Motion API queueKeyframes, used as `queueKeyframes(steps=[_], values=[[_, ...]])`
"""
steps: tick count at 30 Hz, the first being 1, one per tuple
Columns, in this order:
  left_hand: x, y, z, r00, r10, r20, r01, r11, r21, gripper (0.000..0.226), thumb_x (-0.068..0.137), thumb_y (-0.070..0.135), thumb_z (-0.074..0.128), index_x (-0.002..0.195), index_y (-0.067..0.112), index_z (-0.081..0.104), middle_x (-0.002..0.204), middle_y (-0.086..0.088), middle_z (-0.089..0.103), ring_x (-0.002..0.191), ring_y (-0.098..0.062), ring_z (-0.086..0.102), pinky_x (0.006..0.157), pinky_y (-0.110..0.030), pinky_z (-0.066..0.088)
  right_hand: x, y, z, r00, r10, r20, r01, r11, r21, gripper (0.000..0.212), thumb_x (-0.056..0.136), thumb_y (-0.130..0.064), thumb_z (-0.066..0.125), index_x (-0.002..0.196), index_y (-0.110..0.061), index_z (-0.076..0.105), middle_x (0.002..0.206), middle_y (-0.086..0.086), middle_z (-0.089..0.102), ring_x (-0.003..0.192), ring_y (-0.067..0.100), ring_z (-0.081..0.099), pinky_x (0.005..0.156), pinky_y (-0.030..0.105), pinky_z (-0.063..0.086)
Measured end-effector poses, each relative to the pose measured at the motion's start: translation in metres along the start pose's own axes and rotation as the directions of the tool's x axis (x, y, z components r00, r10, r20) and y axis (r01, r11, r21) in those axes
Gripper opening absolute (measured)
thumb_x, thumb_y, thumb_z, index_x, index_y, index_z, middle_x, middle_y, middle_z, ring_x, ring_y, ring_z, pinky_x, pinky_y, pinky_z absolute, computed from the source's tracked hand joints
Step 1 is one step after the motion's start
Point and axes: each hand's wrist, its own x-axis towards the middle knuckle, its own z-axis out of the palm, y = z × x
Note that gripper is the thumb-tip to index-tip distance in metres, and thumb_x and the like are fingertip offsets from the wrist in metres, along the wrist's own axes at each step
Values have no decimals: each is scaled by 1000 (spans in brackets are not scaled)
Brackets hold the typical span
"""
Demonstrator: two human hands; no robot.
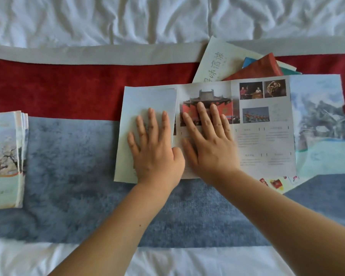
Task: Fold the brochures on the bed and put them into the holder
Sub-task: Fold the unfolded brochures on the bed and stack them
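A long brochure (263,128) lies spread on the bed runner, its left panels folded over into a pale flap (145,100). My left hand (153,148) presses flat on that folded flap, fingers spread. My right hand (207,140) lies flat beside it on the panel with a red temple photo. Neither hand grips anything. Under and behind this brochure sit more unfolded brochures: a pale one with green writing (213,62), a red one (261,68) and a light blue one (323,124). A stack of folded brochures (4,160) rests at the left edge. No holder is in view.
The bed runner has a red band (68,86) at the back and a blue fuzzy band (78,186) in front. Wrinkled white sheet (127,16) covers the bed beyond it, and white sheet also shows near me.
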Motion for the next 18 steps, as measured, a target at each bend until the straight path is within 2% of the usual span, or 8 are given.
queueKeyframes(steps=[4, 7, 10, 13, 18], values=[[5, 15, 11, 1000, -6, 11, 6, 997, -73, 75, 94, 48, 21, 163, 33, -6, 171, 1, -17, 157, -23, -17, 127, -53, -4, -1, 1, 0, 1000, -14, 25, 14, 1000, -3, 63, 107, -52, 32, 165, -33, 18, 174, 7, 6, 161, 31, -1, 130, 47, 2], [7, 7, 22, 997, 33, -74, -33, 999, 14, 70, 98, 62, 7, 163, 35, 2, 172, 1, -10, 159, -22, -10, 127, -51, -2, -1, 1, -2, 1000, -2, 29, 1, 1000, 20, 61, 108, -50, 28, 165, -34, 18, 174, 6, 5, 161, 30, -3, 130, 46, 1], [6, -11, 33, 971, 150, -187, -136, 987, 86, 65, 103, 57, 11, 164, 35, 13, 173, 3, 3, 159, -19, 3, 127, -51, 7, -1, -3, -4, 997, 3, 75, -4, 1000, 18, 61, 107, -51, 22, 166, -33, 15, 174, 7, 0, 160, 31, -7, 130, 46, -2], [9, -18, 43, 954, 158, -254, -137, 986, 97, 60, 106, 51, 16, 163, 35, 17, 173, 4, 8, 159, -18, 8, 127, -50, 9, 0, -10, -7, 995, 33, 93, -34, 999, 13, 59, 109, -49, 21, 166, -33, 16, 174, 6, 0, 160, 30, -7, 129, 46, -3], [7, -48, 41, 947, 187, -263, -152, 977, 148, 60, 105, 47, 24, 164, 34, 17, 172, 4, 9, 159, -19, 8, 127, -51, 9, -6, -15, -11, 997, -50, 57, 51, 999, -8, 55, 110, -48, 31, 163, -34, 28, 173, 4, 17, 160, 29, 13, 129, 50, 10]])
